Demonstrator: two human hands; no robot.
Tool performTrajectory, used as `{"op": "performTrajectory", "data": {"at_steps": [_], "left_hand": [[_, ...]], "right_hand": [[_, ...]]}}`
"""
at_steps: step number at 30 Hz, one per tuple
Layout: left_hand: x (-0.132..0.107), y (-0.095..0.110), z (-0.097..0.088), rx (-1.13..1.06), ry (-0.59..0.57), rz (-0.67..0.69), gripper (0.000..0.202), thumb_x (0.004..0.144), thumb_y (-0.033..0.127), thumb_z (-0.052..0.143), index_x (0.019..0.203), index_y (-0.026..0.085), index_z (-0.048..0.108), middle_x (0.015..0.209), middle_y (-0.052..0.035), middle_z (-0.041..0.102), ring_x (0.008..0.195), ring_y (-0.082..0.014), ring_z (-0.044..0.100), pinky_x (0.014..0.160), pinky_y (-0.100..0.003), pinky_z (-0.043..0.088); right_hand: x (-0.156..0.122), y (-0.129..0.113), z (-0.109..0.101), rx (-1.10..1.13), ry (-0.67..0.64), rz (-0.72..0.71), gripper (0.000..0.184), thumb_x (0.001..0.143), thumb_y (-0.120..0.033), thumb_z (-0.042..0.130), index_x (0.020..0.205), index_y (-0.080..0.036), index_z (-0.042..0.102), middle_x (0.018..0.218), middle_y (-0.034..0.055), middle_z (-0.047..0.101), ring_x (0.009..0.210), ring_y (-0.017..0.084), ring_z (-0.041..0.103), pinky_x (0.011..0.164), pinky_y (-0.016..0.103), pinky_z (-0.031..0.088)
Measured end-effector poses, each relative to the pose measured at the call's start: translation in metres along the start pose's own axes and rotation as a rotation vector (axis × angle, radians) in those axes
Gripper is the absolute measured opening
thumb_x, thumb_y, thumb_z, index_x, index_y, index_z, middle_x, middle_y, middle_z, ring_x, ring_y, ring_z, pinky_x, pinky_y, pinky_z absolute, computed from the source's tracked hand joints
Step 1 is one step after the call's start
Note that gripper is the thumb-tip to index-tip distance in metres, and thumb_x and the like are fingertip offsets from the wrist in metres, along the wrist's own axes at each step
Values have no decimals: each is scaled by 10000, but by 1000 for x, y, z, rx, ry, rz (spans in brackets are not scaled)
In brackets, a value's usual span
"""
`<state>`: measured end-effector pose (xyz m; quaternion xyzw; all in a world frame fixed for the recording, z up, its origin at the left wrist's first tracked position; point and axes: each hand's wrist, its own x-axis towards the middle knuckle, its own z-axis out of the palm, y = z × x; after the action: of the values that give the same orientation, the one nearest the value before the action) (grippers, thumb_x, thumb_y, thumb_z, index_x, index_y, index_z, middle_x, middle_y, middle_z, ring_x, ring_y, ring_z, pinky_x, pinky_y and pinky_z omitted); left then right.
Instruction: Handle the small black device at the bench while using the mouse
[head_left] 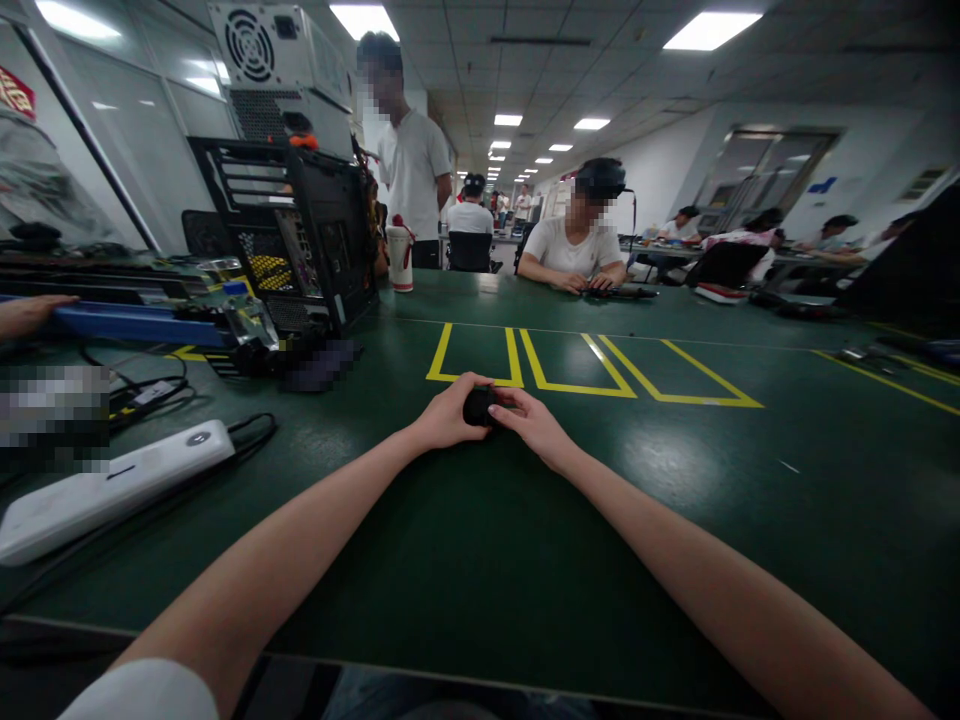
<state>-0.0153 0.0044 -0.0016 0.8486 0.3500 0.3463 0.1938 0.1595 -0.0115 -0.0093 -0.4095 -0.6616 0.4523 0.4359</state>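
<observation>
Between my two hands is a small black rounded object (478,406), whose exact kind I cannot make out. My left hand (448,412) curls round its left side, with the fingers over the top and the thumb below. From the other side, my right hand (531,420) grips it with thumb and fingers. Both hands are low over the green table (480,560), just in front of the yellow tape outlines (474,380). Parts of the black object are covered by my fingers.
On the left stand an open black computer case (315,230) with a power supply (281,60) on top, a bottle (249,315) and a white power strip (120,485) with cables. A cup (400,258) is farther back. Across the table sits a person (574,240); another person's hand (34,313) shows at far left.
</observation>
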Motion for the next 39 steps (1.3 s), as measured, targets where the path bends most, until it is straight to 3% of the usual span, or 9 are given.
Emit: {"op": "performTrajectory", "data": {"at_steps": [5, 12, 24, 30, 39], "left_hand": [[1, 0, 1, 10, 13, 1, 603, 584, 217, 663, 1120, 230, 386, 1066, -39, 512, 963, -214, 520, 793, -343, 426], [1, -1, 1, 16, 19, -2, 603, 582, 237, 674, 1115, 231, 392, 1058, -43, 514, 952, -215, 525, 788, -354, 429], [1, 0, 0, -12, 5, -2, 607, 583, 223, 667, 1123, 232, 392, 1062, -42, 509, 946, -212, 521, 781, -352, 426], [1, 2, 0, -6, -1, -11, 602, 592, 231, 672, 1124, 230, 391, 1075, -46, 505, 960, -212, 519, 792, -357, 430], [1, 0, 2, 8, 19, 12, 594, 585, 216, 666, 1112, 222, 391, 1061, -41, 508, 950, -205, 519, 794, -342, 424]], "right_hand": [[1, 5, 1, 90, -32, -45, 366, 663, -247, 647, 990, -237, 482, 952, 15, 531, 886, 161, 560, 844, 386, 437], [2, 4, 2, 42, 26, -99, 223, 730, -304, 577, 929, -224, 515, 953, 20, 531, 922, 154, 531, 833, 357, 443], [0, 4, 1, 33, -25, -63, 348, 693, -284, 619, 1012, -227, 492, 1026, 29, 536, 939, 167, 540, 854, 377, 440], [-2, -2, 3, 47, 21, -73, 230, 726, -326, 576, 921, -219, 519, 996, 24, 543, 951, 161, 530, 860, 369, 434], [3, 4, 1, 73, 20, -5, 307, 683, -285, 625, 959, -200, 522, 992, 39, 549, 926, 163, 543, 878, 386, 414]]}}
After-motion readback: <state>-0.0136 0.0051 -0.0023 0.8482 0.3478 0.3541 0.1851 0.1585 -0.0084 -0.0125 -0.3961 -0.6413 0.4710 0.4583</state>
